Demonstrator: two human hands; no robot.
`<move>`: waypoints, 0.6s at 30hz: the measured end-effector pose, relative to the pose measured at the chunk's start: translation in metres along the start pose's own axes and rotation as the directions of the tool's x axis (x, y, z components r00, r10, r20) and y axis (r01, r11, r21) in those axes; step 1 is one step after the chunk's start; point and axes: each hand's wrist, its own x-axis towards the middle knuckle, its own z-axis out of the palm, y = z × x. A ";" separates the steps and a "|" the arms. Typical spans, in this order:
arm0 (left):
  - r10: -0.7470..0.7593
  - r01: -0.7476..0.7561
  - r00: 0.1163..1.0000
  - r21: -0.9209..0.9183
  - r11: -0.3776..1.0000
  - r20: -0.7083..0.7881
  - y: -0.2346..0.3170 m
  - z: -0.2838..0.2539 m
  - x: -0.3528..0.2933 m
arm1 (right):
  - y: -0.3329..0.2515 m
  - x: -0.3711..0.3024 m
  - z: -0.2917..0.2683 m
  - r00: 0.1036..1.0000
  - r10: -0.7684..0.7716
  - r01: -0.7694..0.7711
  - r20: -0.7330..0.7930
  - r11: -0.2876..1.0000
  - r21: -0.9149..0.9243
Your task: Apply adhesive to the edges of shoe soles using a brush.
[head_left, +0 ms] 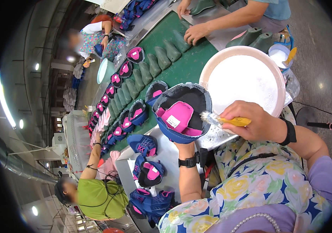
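Observation:
My left hand (185, 147) supports a blue shoe upper (178, 112) from beneath, and its fingers are hidden behind it. The upper is turned opening-up, showing black lining, a pink inner piece with a white label and a pale rough edge. In my right hand (251, 118) is a brush with a yellow handle (237, 121), gripped between thumb and fingers. Its white-coated bristles (210, 117) are at the right rim of the upper. Just beyond the right hand stands a large pale pink basin (279, 83) of white liquid.
Dark green shoe lasts (162, 56) and more uppers (135, 55) line a green conveyor belt (191, 64). Blue uppers (143, 145) lie on the metal table at left. Across the belt a co-worker's hands (197, 33) handle lasts. A small bucket (279, 54) holds another brush.

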 end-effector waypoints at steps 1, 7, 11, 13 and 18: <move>-0.001 0.001 1.000 0.016 1.000 -0.013 -0.001 0.001 -0.001 | 0.000 -0.003 -0.003 0.999 -0.038 0.037 -0.027 0.998 -0.046; 0.005 -0.005 1.000 0.064 0.998 0.001 0.003 0.005 -0.003 | -0.009 -0.002 -0.003 0.984 -0.136 0.134 -0.116 0.991 -0.028; -0.059 0.059 0.997 -0.007 0.998 0.047 0.011 0.006 -0.002 | -0.002 0.010 -0.005 0.996 -0.056 0.059 0.074 0.998 -0.034; -0.094 0.089 0.995 0.109 0.990 0.041 0.013 0.005 -0.001 | 0.012 0.019 -0.015 0.997 0.040 -0.033 0.064 0.993 -0.111; -0.186 0.172 0.977 0.140 0.975 0.101 0.012 -0.012 0.007 | 0.032 0.039 -0.039 0.984 0.166 -0.153 0.060 0.972 -0.179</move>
